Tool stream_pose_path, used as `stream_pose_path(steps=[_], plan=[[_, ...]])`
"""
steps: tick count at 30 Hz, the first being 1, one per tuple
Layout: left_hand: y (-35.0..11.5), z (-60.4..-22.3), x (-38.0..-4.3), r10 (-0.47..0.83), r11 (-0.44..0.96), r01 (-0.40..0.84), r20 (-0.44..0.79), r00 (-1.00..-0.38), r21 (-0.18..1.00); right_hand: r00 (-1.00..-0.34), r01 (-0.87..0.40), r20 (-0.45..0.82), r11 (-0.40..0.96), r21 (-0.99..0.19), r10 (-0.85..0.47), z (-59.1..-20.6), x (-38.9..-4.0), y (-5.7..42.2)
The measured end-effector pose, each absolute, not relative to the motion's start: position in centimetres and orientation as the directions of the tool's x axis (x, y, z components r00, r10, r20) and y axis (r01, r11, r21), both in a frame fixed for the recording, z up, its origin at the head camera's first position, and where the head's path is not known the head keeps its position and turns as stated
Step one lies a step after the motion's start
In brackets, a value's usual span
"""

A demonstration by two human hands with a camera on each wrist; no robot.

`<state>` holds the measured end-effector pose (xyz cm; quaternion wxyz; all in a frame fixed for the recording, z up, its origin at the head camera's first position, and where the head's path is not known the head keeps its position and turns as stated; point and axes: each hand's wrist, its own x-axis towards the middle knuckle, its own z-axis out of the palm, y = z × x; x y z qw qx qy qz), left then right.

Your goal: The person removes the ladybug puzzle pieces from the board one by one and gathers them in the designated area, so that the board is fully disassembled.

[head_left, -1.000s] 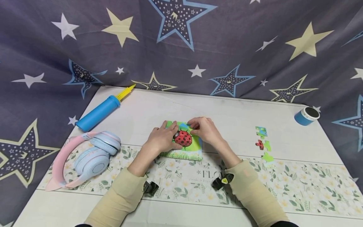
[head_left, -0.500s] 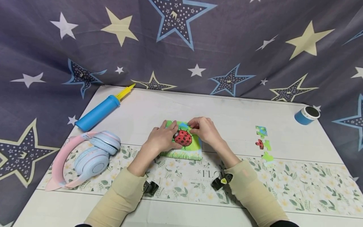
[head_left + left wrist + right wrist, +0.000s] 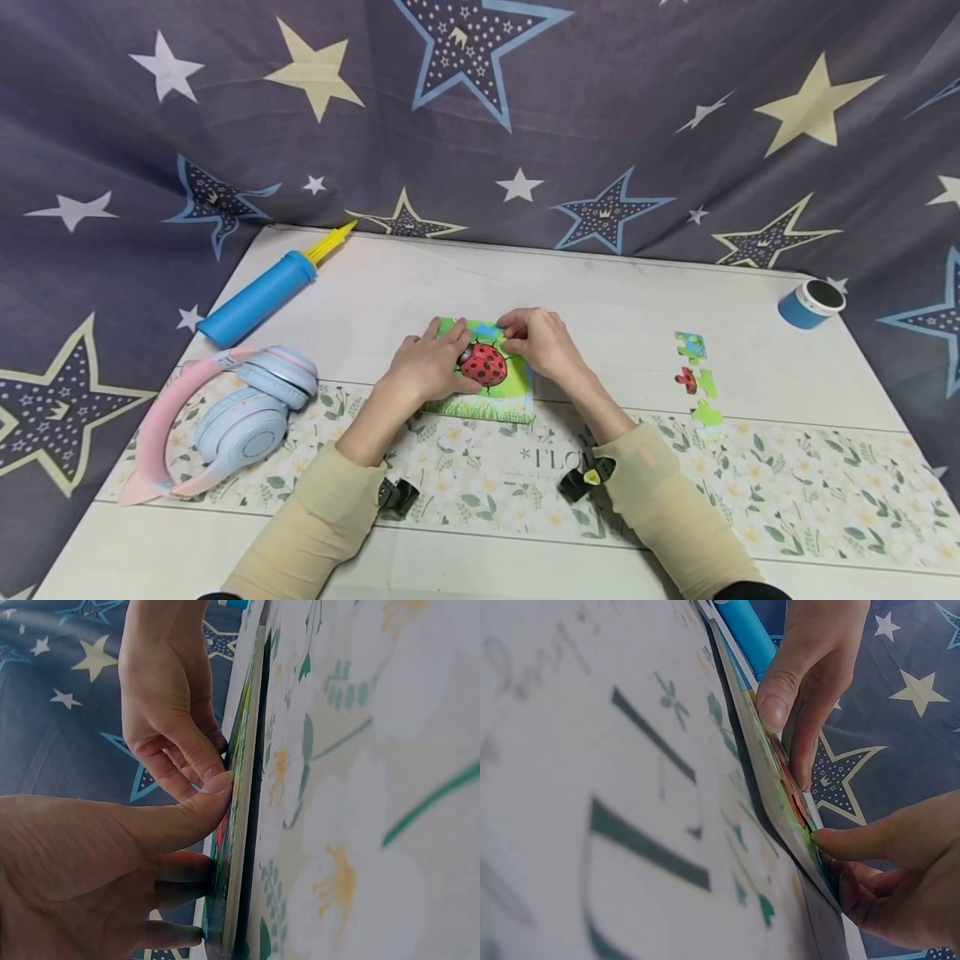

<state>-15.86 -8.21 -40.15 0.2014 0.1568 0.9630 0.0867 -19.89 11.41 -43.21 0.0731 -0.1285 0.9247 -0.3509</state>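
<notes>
A flat jigsaw puzzle (image 3: 517,387) with a red, black-spotted ladybug on green lies mid-table. Across its left part rests my left hand (image 3: 427,367), fingers spread and thumb near the ladybug's lower edge. My right hand (image 3: 546,343) grips the puzzle's upper right corner, thumb on the picture and other fingers curled at the edge. Its fingertips are partly hidden in the head view. In the right wrist view the right thumb (image 3: 855,840) presses on the picture side. A blue patch (image 3: 486,330) shows between the hands near the top edge.
Several loose puzzle pieces (image 3: 707,412) lie in a column to the right. At far right stands a blue and white jar-like cylinder (image 3: 810,307). Pink and blue headphones (image 3: 247,425) and a blue hand pump (image 3: 258,302) lie at left. A starry curtain (image 3: 450,150) hangs behind the table.
</notes>
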Motion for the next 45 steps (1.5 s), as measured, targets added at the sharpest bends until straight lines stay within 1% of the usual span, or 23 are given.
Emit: stream_pose_path(steps=[13,21,29,39,45], plan=[[-8.14,-40.18,-15.98,0.336,0.934,0.264,-0.346,-0.876,0.239,-0.96,-0.153,-0.068,0.709,-0.689,-0.273,-43.39,-20.05,11.42],[-7.9,-40.42,-16.21,0.32,0.942,0.268,-0.304,-0.897,0.2,-0.959,-0.154,-0.065,0.701,-0.696,-0.276,-43.34,-20.02,11.55],[-7.52,-40.53,-16.11,0.278,0.947,0.218,-0.26,-0.925,0.237,-0.957,-0.157,-0.068,0.699,-0.698,-0.282,-43.46,-20.07,11.55],[-7.48,-40.61,-15.99,0.27,0.951,0.218,-0.239,-0.933,0.221,-0.957,-0.156,-0.068,0.696,-0.701,-0.283,-43.4,-20.14,11.6],[-7.53,-40.68,-16.01,0.268,0.948,0.213,-0.233,-0.935,0.235,-0.955,-0.167,-0.056,0.684,-0.71,-0.292,-43.41,-20.16,11.74]])
